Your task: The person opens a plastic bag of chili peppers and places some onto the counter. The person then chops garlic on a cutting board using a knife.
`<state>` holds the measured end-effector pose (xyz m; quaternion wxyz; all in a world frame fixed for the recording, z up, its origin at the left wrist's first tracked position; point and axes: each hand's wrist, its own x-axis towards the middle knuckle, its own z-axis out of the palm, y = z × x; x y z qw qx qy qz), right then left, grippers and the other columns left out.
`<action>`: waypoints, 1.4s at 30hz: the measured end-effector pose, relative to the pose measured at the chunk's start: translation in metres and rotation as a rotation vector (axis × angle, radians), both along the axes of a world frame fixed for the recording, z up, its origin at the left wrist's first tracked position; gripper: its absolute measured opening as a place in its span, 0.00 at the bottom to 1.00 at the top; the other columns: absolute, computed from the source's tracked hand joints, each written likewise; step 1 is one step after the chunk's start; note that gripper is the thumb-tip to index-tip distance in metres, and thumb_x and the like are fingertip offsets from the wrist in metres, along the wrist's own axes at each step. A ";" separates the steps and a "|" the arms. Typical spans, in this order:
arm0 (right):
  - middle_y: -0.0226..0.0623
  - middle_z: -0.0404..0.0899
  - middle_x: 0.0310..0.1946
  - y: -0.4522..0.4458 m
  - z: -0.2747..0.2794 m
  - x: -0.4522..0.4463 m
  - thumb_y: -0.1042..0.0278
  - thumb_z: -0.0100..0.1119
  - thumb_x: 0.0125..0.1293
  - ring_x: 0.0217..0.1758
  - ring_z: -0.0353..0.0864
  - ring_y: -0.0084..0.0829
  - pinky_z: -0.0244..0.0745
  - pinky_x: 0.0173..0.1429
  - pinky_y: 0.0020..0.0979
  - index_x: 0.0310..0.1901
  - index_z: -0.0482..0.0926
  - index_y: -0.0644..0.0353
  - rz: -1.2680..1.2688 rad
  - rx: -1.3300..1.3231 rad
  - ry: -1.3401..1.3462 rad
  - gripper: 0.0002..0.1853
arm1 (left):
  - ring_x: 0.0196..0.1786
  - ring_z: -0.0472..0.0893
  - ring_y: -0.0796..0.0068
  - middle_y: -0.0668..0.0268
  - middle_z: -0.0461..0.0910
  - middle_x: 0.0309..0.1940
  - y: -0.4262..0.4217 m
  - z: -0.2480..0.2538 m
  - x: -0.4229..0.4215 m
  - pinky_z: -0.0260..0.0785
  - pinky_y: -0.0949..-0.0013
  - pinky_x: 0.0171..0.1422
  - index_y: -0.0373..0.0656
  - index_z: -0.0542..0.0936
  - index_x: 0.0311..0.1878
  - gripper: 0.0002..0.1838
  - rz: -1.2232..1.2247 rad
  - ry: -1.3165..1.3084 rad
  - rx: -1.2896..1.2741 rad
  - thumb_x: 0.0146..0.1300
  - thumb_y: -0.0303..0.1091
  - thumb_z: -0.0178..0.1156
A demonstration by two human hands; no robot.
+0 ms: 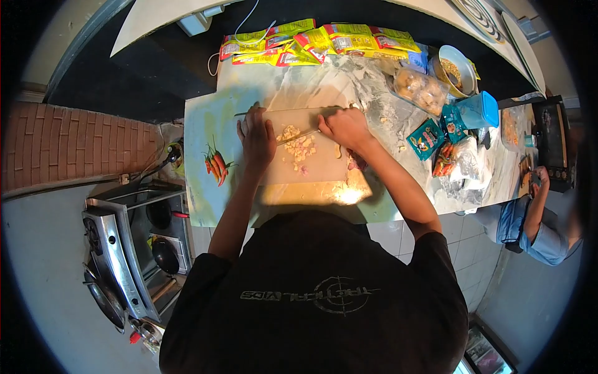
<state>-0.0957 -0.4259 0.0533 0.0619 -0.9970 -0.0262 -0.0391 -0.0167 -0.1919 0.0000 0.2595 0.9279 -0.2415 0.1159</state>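
My right hand (pixel 346 129) is closed around the handle end of a knife (pixel 298 138), whose thin blade points left across a pale cutting board (pixel 311 174). Beneath and beside the blade lie chopped pale pieces (pixel 300 149), perhaps garlic or shallot, some of them pinkish. My left hand (pixel 256 140) is at the board's left side, fingers stretched and apart, close to the blade's tip; whether it touches the blade I cannot tell. Near my right wrist are a few larger pieces (pixel 338 151). Red and orange chilies (pixel 216 166) lie left of the board.
Yellow-and-red packets (pixel 317 42) line the table's back. At right stand a bowl (pixel 456 70), a clear plastic pack (pixel 421 88), a blue-lidded container (pixel 479 111) and green sachets (pixel 426 138). A stove (pixel 118 262) is at lower left. Another person (pixel 541 224) stands at far right.
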 end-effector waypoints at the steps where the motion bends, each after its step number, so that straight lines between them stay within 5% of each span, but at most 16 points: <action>1: 0.43 0.80 0.16 0.003 0.011 0.002 0.48 0.45 0.73 0.20 0.82 0.44 0.78 0.32 0.45 0.14 0.81 0.56 0.015 -0.020 0.008 0.31 | 0.69 0.68 0.56 0.59 0.70 0.64 0.002 -0.001 -0.001 0.46 0.42 0.78 0.47 0.68 0.63 0.19 0.006 0.027 -0.022 0.71 0.33 0.51; 11: 0.44 0.82 0.20 -0.008 -0.016 0.031 0.49 0.43 0.73 0.24 0.83 0.45 0.79 0.31 0.43 0.17 0.82 0.56 0.091 0.012 0.007 0.30 | 0.71 0.67 0.55 0.58 0.69 0.64 -0.002 0.004 0.002 0.46 0.40 0.77 0.47 0.69 0.63 0.18 0.127 0.023 0.052 0.70 0.31 0.50; 20: 0.43 0.82 0.19 0.017 0.026 -0.001 0.48 0.42 0.75 0.23 0.84 0.40 0.79 0.30 0.43 0.16 0.83 0.56 -0.033 -0.036 0.078 0.32 | 0.70 0.66 0.53 0.57 0.66 0.67 0.009 0.004 0.009 0.43 0.37 0.78 0.46 0.68 0.62 0.19 0.023 0.088 -0.047 0.68 0.30 0.51; 25: 0.40 0.77 0.11 0.021 -0.024 -0.028 0.50 0.46 0.75 0.13 0.79 0.38 0.74 0.21 0.38 0.12 0.81 0.54 -0.106 0.006 -0.071 0.32 | 0.72 0.65 0.55 0.58 0.68 0.66 0.002 0.010 0.006 0.43 0.38 0.78 0.48 0.68 0.65 0.21 -0.053 -0.057 0.038 0.69 0.30 0.52; 31: 0.42 0.78 0.12 0.045 0.021 -0.047 0.49 0.46 0.75 0.14 0.80 0.40 0.75 0.22 0.41 0.13 0.81 0.55 -0.181 -0.037 -0.018 0.32 | 0.72 0.65 0.54 0.57 0.66 0.67 0.011 0.008 0.009 0.43 0.38 0.78 0.44 0.68 0.64 0.21 -0.084 0.042 -0.020 0.68 0.34 0.53; 38: 0.43 0.79 0.13 0.054 -0.024 -0.071 0.50 0.47 0.75 0.16 0.81 0.41 0.75 0.22 0.41 0.13 0.81 0.57 -0.270 0.000 -0.132 0.32 | 0.72 0.64 0.53 0.56 0.65 0.69 0.004 0.021 0.015 0.42 0.39 0.79 0.44 0.68 0.64 0.23 -0.224 0.032 0.000 0.67 0.33 0.56; 42: 0.44 0.79 0.14 0.067 0.004 -0.076 0.47 0.44 0.76 0.20 0.83 0.42 0.77 0.26 0.41 0.14 0.82 0.57 -0.344 0.025 -0.021 0.34 | 0.72 0.64 0.54 0.54 0.68 0.67 0.005 0.018 0.015 0.44 0.45 0.79 0.44 0.68 0.66 0.24 -0.221 0.003 0.024 0.67 0.32 0.57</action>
